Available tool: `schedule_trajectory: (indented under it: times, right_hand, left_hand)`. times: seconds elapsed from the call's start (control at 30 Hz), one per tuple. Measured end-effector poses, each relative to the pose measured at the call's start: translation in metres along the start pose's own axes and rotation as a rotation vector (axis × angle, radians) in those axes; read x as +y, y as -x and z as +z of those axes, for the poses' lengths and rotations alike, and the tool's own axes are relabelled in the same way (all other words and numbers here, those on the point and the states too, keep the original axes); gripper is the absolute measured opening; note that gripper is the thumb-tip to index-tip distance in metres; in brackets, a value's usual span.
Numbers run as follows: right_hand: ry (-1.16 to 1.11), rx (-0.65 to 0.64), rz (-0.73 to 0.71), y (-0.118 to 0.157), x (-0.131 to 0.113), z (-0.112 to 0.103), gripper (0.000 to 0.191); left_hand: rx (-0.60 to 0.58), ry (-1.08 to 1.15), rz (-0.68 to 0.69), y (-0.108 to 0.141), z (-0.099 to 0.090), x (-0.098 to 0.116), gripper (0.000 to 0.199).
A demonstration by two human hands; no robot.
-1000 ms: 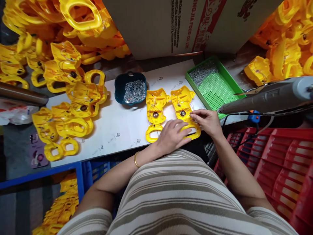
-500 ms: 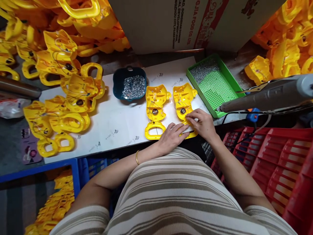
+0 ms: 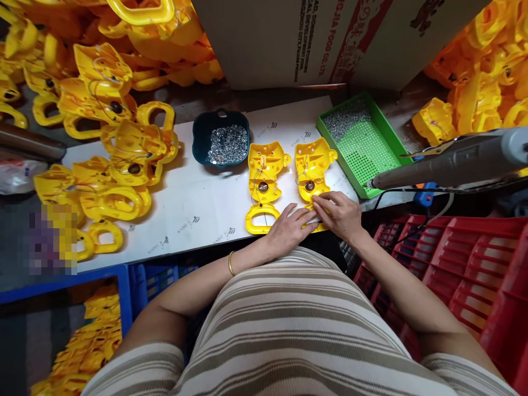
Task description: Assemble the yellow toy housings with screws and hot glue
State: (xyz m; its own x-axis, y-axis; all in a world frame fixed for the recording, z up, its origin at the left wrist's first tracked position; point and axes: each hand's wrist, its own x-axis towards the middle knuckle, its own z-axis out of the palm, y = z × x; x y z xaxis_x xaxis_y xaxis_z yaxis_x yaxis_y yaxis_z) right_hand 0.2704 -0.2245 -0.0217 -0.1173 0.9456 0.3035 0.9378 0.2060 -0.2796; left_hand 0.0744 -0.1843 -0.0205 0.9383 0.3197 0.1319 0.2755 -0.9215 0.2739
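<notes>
Two yellow plastic shell halves lie side by side on the white board, each with thin wires, a round speaker and a loop handle. My right hand is at the lower part of the right shell, thumb and fingertips pinched together just below its speaker; what they pinch is too small to make out. My left hand lies with fingers stretched over that shell's handle, which is mostly hidden under both hands. The left shell is untouched, its handle beside my left hand.
A dark tray of small metal pieces, apparently screws, stands behind the left shell. A green tray with similar pieces is at right, near a grey electric screwdriver. Stacked yellow shells lie left; a red crate stands right.
My right hand's fingertips have shifted slightly at the same spot below the speaker. My left hand keeps its place on the handle. The view has shifted a little.
</notes>
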Motion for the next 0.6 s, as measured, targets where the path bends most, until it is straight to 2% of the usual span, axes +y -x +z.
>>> schedule_trajectory:
  times: [0.1, 0.27, 0.37, 0.43, 0.5, 0.53, 0.6]
  right_hand:
    - [0.096, -0.094, -0.015, 0.008, -0.004, -0.007, 0.032]
    - [0.220, -0.331, -0.057, 0.013, -0.008, -0.016, 0.045]
    - [0.270, -0.381, -0.108, 0.013, -0.004, -0.020, 0.048]
    - [0.260, -0.362, -0.133, 0.010, -0.001, -0.024, 0.048]
    - [0.210, -0.264, -0.125, 0.004, -0.004, -0.028, 0.047]
    - [0.169, -0.186, -0.109, 0.000, -0.007, -0.029, 0.046]
    - [0.054, -0.037, -0.078, -0.012, -0.021, -0.028, 0.039]
  left_hand:
    - [0.015, -0.001, 0.006, -0.001, 0.001, 0.000, 0.026]
    - [0.038, -0.008, 0.008, -0.005, 0.003, 0.003, 0.026]
    - [0.034, 0.003, 0.009, -0.007, 0.002, 0.006, 0.026]
    - [0.086, 0.016, 0.017, -0.003, -0.002, 0.005, 0.025]
    - [0.218, 0.023, -0.026, 0.009, -0.008, -0.001, 0.022]
    - [0.310, 0.020, -0.096, 0.017, -0.012, -0.006, 0.022]
    - [0.497, 0.005, -0.351, 0.034, -0.019, -0.021, 0.023]
